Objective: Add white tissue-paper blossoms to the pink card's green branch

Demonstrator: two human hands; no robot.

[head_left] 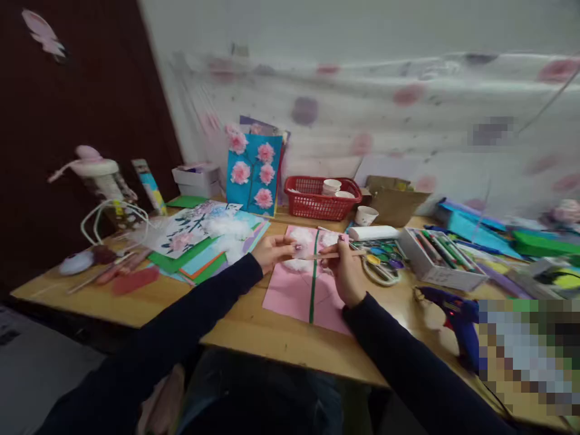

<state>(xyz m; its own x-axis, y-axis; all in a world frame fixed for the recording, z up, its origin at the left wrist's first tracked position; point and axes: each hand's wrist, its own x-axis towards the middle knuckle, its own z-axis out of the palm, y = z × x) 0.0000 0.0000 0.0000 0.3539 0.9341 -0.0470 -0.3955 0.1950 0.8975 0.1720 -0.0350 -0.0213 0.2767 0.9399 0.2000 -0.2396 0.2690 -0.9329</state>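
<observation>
Sits at a wooden table (pixel 244 338), facing a pale wall (pixel 290 30) with a spotted plastic sheet (pixel 362 121), and a dark door (pixel 81 157) to the left. On the table, has a pink card (pixel 290 299) below both hands, with green stripe (pixel 312 296) and white tufts (pixel 299 264). Pinches a thin strip (pixel 356 254) over the card with right hand (pixel 348 275). Brings fingers of left hand (pixel 274 252) close together near the strip, but cannot tell if holding something. Cannot make out clearly the tangled scissors (pixel 385 260); sees glue gun (pixel 460 317) partly hidden by pixel blocks.
</observation>
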